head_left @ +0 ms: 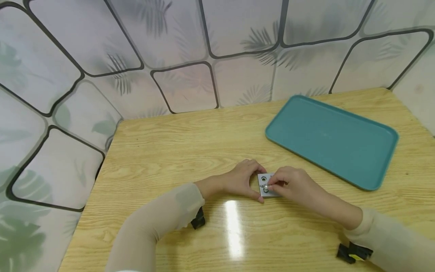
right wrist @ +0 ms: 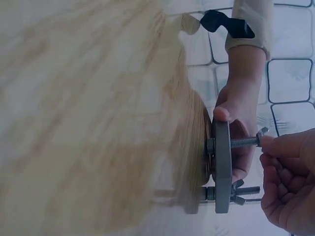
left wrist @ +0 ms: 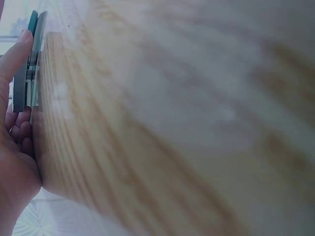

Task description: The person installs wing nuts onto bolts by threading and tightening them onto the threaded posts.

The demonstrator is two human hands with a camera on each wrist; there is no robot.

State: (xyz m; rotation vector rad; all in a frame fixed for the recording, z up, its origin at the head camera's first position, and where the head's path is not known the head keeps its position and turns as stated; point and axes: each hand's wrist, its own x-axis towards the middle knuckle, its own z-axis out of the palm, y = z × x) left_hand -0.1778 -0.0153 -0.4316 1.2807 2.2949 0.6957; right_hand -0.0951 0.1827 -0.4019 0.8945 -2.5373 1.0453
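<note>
A small grey plate [head_left: 273, 195] stands a little off the table on bolt heads beneath it. My left hand [head_left: 239, 180] holds its left side, with the thumb at the near corner and the fingers at the far edge. In the right wrist view, a threaded bolt [right wrist: 243, 142] rises from the plate with a wing nut [right wrist: 262, 135] near its tip. My right hand [head_left: 299, 185] pinches that wing nut between thumb and forefinger. Another wing nut [right wrist: 238, 191] sits lower on a second bolt, close against the plate. The right hand hides the plate's right part in the head view.
A teal tray [head_left: 326, 139] lies on the wooden table [head_left: 190, 147] at the back right, beyond the right hand. A patterned curtain [head_left: 190, 87] stands behind the table. Black wrist devices [head_left: 198, 219] hang beneath both sleeves.
</note>
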